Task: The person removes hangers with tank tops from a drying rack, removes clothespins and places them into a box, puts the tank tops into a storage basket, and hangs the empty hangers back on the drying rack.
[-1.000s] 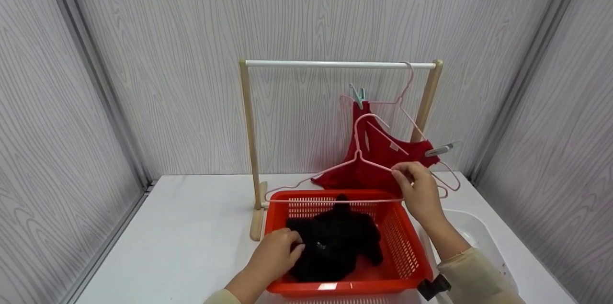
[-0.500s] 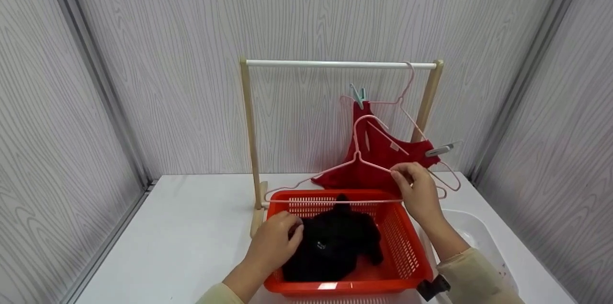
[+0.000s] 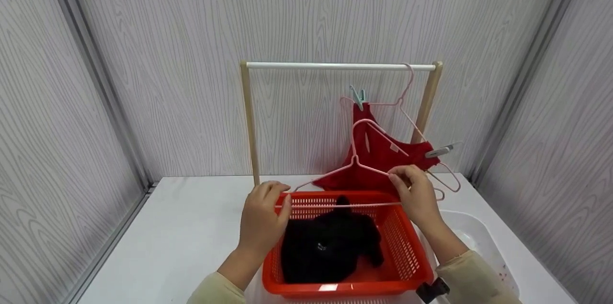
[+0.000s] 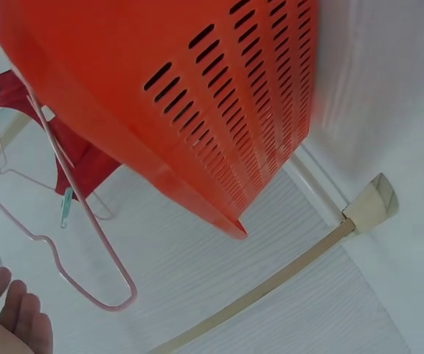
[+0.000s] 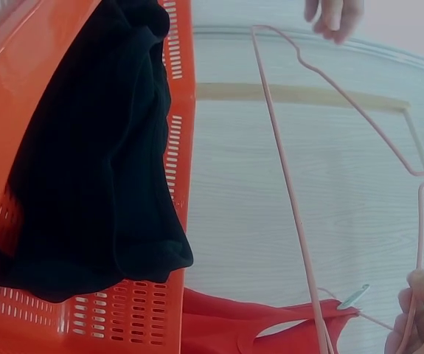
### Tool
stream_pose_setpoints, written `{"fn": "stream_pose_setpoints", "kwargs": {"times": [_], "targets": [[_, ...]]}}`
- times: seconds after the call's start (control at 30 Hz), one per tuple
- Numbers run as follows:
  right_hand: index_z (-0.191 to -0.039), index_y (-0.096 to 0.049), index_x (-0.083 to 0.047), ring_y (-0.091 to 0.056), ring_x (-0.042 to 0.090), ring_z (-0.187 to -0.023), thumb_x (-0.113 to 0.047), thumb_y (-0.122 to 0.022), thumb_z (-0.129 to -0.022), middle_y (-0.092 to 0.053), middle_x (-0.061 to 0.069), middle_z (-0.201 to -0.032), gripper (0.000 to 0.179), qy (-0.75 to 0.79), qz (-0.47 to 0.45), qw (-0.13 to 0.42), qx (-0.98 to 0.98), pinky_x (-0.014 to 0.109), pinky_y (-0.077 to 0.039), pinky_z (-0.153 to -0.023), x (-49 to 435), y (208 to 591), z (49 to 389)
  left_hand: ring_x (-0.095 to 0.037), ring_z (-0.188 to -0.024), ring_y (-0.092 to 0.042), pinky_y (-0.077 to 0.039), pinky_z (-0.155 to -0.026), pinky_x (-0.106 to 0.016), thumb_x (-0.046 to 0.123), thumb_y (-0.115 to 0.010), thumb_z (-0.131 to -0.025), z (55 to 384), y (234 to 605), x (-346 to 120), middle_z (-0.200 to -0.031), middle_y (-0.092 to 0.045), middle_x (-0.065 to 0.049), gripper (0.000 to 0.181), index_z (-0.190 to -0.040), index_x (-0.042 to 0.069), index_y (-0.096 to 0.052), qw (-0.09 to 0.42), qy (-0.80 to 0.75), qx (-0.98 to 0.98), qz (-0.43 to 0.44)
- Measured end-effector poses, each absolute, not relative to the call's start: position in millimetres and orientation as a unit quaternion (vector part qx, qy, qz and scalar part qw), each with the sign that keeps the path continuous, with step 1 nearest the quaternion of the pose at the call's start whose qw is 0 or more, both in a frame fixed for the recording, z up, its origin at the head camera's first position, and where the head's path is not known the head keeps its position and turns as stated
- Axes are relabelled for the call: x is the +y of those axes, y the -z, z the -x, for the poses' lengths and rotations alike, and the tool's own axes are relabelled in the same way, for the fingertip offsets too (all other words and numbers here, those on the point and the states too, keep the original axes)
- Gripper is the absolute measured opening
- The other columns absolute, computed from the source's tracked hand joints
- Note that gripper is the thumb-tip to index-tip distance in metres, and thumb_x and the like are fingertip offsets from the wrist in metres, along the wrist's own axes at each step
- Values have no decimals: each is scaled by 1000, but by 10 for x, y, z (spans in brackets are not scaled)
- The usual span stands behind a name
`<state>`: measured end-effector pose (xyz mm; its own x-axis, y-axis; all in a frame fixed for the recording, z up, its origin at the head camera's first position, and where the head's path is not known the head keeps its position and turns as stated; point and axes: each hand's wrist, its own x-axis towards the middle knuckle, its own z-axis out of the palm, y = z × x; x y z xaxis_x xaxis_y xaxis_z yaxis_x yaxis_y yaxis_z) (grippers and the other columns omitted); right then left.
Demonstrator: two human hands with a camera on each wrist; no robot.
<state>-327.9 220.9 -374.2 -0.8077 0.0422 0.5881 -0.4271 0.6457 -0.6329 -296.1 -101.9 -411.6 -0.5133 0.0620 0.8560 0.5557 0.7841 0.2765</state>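
Note:
My right hand (image 3: 419,196) pinches the right shoulder of a pink hanger (image 3: 353,164), which is upright above the far part of a red basket (image 3: 349,287). My left hand (image 3: 261,218) is raised at the hanger's left end, thumb and fingers apart. In the left wrist view its fingers (image 4: 21,313) are loosely bent, with a gap between them and the hanger's end (image 4: 116,304). A crumpled black garment (image 3: 330,246) lies in the basket. Behind the hanger, a red garment (image 3: 383,170) is clipped to a second pink hanger (image 3: 406,91).
A rack with a white rail (image 3: 311,65) and wooden posts (image 3: 249,127) stands behind the basket. A green clothespin (image 3: 359,98) and a grey clothespin (image 3: 439,151) hold the red garment. A white tray (image 3: 479,234) sits at right on the white table (image 3: 177,237).
My left hand has left the black garment and moved up to the left end of the hanger. The right hand keeps its pinch, and the hanger has dropped slightly.

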Motion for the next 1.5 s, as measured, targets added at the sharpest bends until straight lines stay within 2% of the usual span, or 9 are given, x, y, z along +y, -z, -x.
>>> {"fn": "stream_pose_setpoints", "kwargs": {"times": [0.2,0.37,0.57,0.73,0.9,1.13,1.5], "targets": [[-101,-69,-4,-53,17,-85,-7,-65,-97,-63,7,-95,6,-417,-125,287,-853,22,-44,-74,2184,3757,3264,-26,-106,-61,-49,-92,-46,22,-74,-91,3013,4124,-1021,-110,-67,-7,22,-109,10,-72,433,267,-839,192],[-101,-69,-5,-55,17,-86,-8,-65,-97,-63,7,-97,7,-431,-129,279,-849,20,-45,-75,2154,3780,3259,-22,-101,-61,-49,-87,-44,24,-74,-92,3029,4174,-1032,-105,-68,-4,20,-107,11,-72,408,280,-847,193],[-100,-69,-4,-55,16,-86,-6,-66,-96,-64,7,-97,6,-439,-133,280,-843,19,-45,-74,2146,3784,3265,-20,-95,-60,-49,-86,-42,15,-73,-93,3033,4185,-1032,-96,-67,-2,13,-104,9,-72,404,302,-841,194],[-100,-69,-5,-56,15,-86,-6,-66,-96,-64,6,-97,6,-448,-140,282,-837,18,-45,-74,2139,3774,3264,-20,-92,-60,-50,-87,-41,10,-69,-94,3038,4181,-1035,-92,-66,-2,5,-99,8,-72,412,316,-832,193],[-100,-71,-6,-59,14,-88,-5,-67,-95,-66,4,-99,7,-459,-148,281,-830,15,-46,-76,2135,3773,3250,-20,-88,-59,-49,-84,-40,5,-71,-92,3054,4200,-1039,-88,-65,-2,4,-95,7,-71,423,323,-824,194],[-103,-75,-8,-59,11,-89,-6,-71,-92,-68,1,-101,12,-446,-158,292,-831,14,-46,-77,2163,3761,3237,-19,-86,-59,-50,-82,-38,5,-70,-92,3054,4224,-1051,-87,-65,-1,5,-95,9,-71,435,323,-818,195],[-100,-73,-4,-59,8,-85,-6,-72,-91,-68,3,-94,9,-455,-164,336,-808,15,-45,-76,2331,3775,3184,-22,-87,-60,-49,-82,-41,8,-69,-94,3061,4188,-1048,-90,-67,-4,4,-97,6,-71,443,326,-817,174]]}}
